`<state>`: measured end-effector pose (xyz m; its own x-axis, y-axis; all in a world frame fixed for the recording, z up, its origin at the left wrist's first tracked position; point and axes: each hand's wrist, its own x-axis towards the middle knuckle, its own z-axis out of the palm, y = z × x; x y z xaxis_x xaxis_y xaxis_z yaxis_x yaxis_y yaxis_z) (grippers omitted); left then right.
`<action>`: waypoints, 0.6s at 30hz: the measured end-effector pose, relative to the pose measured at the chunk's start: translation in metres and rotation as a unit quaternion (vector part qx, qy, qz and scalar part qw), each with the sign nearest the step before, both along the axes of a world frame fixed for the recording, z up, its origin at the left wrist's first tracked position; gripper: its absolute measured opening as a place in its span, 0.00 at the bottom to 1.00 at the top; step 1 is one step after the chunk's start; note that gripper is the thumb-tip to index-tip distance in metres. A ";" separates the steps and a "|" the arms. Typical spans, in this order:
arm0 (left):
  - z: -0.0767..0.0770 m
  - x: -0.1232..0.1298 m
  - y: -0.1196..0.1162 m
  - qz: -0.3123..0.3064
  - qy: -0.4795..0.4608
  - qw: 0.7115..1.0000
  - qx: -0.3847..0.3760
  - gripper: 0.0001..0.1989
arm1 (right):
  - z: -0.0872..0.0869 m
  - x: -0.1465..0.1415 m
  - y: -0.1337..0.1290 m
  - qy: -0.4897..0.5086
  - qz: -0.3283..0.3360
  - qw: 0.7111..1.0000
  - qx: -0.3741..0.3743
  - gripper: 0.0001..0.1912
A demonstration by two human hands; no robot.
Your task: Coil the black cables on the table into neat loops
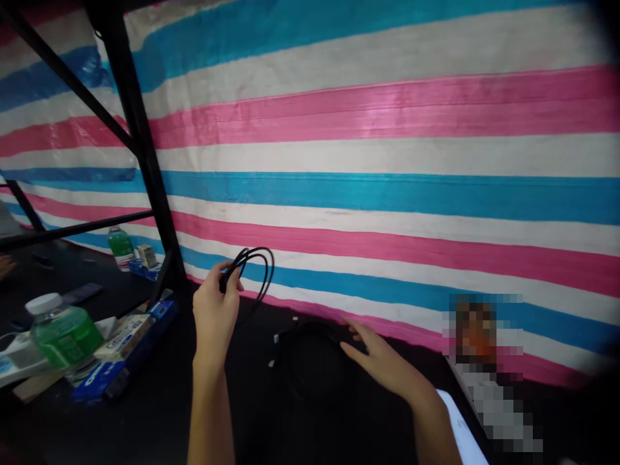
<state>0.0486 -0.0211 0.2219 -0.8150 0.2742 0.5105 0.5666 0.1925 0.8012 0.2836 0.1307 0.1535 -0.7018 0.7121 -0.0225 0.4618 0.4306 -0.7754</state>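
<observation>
My left hand (217, 297) is raised over the black table, its fingers closed on a looped black cable (266, 274). The loops stick out to the right of the fingertips. A second black cable (317, 326) lies coiled on the table, hard to make out against the dark surface, with light connector ends (276, 338) at its left. Beside this coil, on its right, my right hand (378, 356) hovers with thumb and fingers apart, holding nothing.
At the left stand a bottle of green liquid (65, 332), blue and white boxes (123, 336) and a farther green bottle (120, 247). A black metal frame (145, 148) rises before the striped sheet (387, 194). A white item (460, 426) lies at the right.
</observation>
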 end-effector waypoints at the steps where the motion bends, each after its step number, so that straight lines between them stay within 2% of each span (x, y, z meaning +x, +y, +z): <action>1: 0.007 0.012 -0.004 -0.046 0.004 0.997 0.066 0.11 | 0.004 -0.002 -0.003 0.031 -0.009 0.999 0.007 0.32; 4: 0.020 0.035 -0.011 -0.152 -0.021 0.965 0.213 0.10 | 0.017 -0.011 -0.013 0.133 -0.054 0.990 0.017 0.31; 7: 0.023 0.043 -0.011 -0.204 -0.076 0.938 0.271 0.09 | 0.028 -0.020 -0.022 0.234 -0.085 0.969 0.001 0.31; 12: 0.023 0.046 0.001 -0.292 -0.173 0.913 0.228 0.08 | 0.033 -0.027 -0.025 0.338 -0.075 0.938 -0.038 0.31; 15: 0.021 0.048 0.008 -0.320 -0.195 0.902 0.213 0.09 | 0.039 -0.023 -0.027 0.364 -0.037 0.924 -0.112 0.26; 18: 0.017 0.047 0.014 -0.357 -0.185 0.897 0.186 0.10 | 0.047 -0.017 -0.034 0.397 0.006 0.899 -0.186 0.19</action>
